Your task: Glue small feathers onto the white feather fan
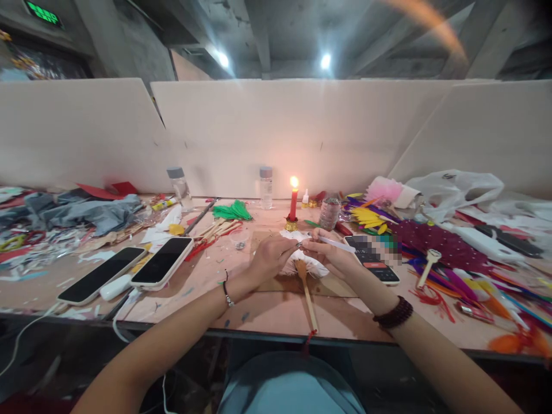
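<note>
My left hand (272,260) is closed, thumb and fingertips pinching a small shiny silvery piece (298,245) too small to name. Fingertip to fingertip with it, my right hand (332,256) is closed around a pale translucent stick (338,244) that looks like a glue stick. Below both hands lies a white feather fan (317,269), partly hidden by them. Its wooden handle (308,296) points toward me and ends in a red tassel over the table edge. Under the fan is a sheet of brown cardboard (336,287). Just beyond my hands a red candle (294,204) burns upright in a gold holder.
Phones lie on the left (164,263) and right (373,259). Green feathers (233,210) and clear bottles (266,187) stand farther back. Coloured feathers and a dotted maroon fan (452,247) crowd the right. Scraps and grey cloth (86,213) cover the far left. White boards (241,132) close the back.
</note>
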Demonstrator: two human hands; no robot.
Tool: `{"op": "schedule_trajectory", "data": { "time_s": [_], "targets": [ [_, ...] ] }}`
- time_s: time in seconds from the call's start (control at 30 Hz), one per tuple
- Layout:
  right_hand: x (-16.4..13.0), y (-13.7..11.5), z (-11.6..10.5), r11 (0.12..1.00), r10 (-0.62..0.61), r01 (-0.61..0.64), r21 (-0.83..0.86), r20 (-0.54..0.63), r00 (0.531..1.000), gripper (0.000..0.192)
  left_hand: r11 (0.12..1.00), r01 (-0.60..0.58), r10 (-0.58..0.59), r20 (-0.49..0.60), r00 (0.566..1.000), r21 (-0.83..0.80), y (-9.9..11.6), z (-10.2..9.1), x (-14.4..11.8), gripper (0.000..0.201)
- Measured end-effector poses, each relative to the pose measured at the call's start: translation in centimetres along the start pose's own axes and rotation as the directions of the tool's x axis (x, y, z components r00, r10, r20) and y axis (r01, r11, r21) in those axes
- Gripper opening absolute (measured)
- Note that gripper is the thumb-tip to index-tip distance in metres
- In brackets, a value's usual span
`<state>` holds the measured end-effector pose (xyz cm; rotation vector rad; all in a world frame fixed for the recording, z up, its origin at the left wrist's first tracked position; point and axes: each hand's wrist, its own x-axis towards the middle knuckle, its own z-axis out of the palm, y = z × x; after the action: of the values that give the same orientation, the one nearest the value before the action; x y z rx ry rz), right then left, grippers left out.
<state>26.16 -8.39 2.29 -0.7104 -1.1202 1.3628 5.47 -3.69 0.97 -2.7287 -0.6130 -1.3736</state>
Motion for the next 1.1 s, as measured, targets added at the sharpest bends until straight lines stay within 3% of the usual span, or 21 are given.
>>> {"op": "schedule_trajectory", "data": {
  "time_s": [0.27,0.57,0.7,0.8,0.97,1.1],
  "targets": [
    [0.1,0.1,-0.1,1.0,0.016,-0.016,0.015,-0.008,1.0,0.044,0.985,-0.141,0.135,0.059,0.989,0.102,-0.3,-0.4,0.1,0.032],
    [0.2,0.3,-0.2,0.999,0.031,-0.031,0.012,-0.002,1.0,0.048,0.991,-0.094,0.079,0.148,0.986,0.094,-0.2,-0.7,0.1,0.035],
    [0.2,0.2,-0.1,0.999,0.034,-0.035,0.013,0.005,0.999,0.047,1.0,0.011,-0.009,0.165,0.986,-0.011,0.1,-0.9,0.3,0.037],
    [0.2,0.1,0.0,0.999,0.028,-0.028,0.026,0.012,1.0,0.044,0.973,0.163,-0.141,0.144,0.98,-0.162,0.6,-0.9,0.5,0.037],
    [0.3,0.1,0.1,0.998,0.021,-0.022,0.06,0.008,1.0,0.042,0.79,0.431,-0.375,0.212,0.902,-0.435,1.1,-1.0,1.0,0.04],
    [0.6,-0.1,-0.4,0.994,0.055,-0.055,0.095,0.0,0.998,0.046,0.641,0.521,-0.448,0.276,0.85,-0.563,1.1,-1.2,1.5,0.038]
  ]
}}
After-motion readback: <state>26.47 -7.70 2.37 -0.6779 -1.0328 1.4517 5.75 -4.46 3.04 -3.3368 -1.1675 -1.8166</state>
